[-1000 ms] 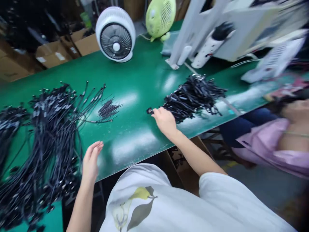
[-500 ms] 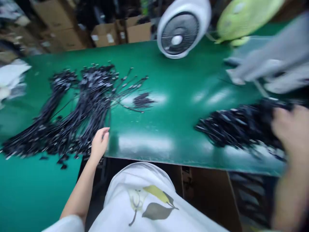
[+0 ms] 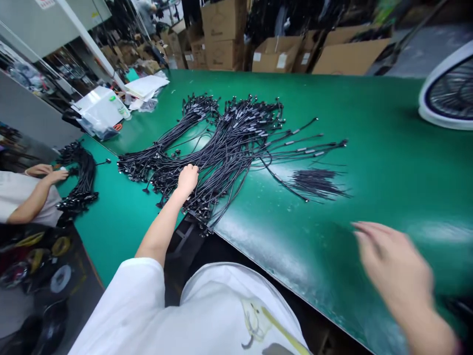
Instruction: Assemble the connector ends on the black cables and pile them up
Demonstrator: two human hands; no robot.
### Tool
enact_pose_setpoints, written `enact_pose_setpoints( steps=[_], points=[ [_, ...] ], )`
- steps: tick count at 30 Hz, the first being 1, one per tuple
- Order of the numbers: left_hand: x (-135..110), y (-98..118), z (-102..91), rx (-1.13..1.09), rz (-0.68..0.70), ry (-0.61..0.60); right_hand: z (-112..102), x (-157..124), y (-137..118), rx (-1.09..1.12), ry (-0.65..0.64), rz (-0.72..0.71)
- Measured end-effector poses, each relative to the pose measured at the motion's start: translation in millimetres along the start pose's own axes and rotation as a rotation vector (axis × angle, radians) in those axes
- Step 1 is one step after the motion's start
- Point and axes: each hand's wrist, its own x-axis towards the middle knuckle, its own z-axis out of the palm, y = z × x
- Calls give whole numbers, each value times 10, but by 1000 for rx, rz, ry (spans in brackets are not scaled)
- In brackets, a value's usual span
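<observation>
Black cable (image 3: 79,177) lies looped on the green mat (image 3: 121,246) just beside a co-worker's hand (image 3: 55,175), well left of our grip. Our left hand (image 3: 187,180) sits on the big tangle of black cables (image 3: 221,158), fingers curled down among them; whether it holds any, we cannot tell. Their plug ends fan out to its right, above a small bundle of thin black wires (image 3: 316,183). Further right, our right hand (image 3: 395,266) hangs open and blurred over the mat, fingers spread, holding nothing, with a white desk fan (image 3: 449,93) beyond it.
</observation>
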Motion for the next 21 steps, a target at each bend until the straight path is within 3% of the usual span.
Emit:
enact_pose_setpoints(
  steps=[4,7,11,14,16,19,21],
  points=[
    [-63,-72,-49,-34,31,104,639,-109,-404,245,-149,44],
    [-94,46,-88,-72,116,138,910,-224,-486,343,-115,131],
    [-106,456,29,-90,261,-37,924,-299,-406,341,-25,284],
    [-111,699,114,-80,260,-27,926,-298,-363,339,-20,273],
    [-99,736,82,-128,244,53,958,-289,-362,332,-10,255],
    [-40,658,-117,-307,207,206,991,-277,-377,333,19,246],
    [5,594,-300,-448,154,196,979,-274,-382,336,19,241]
  ],
)
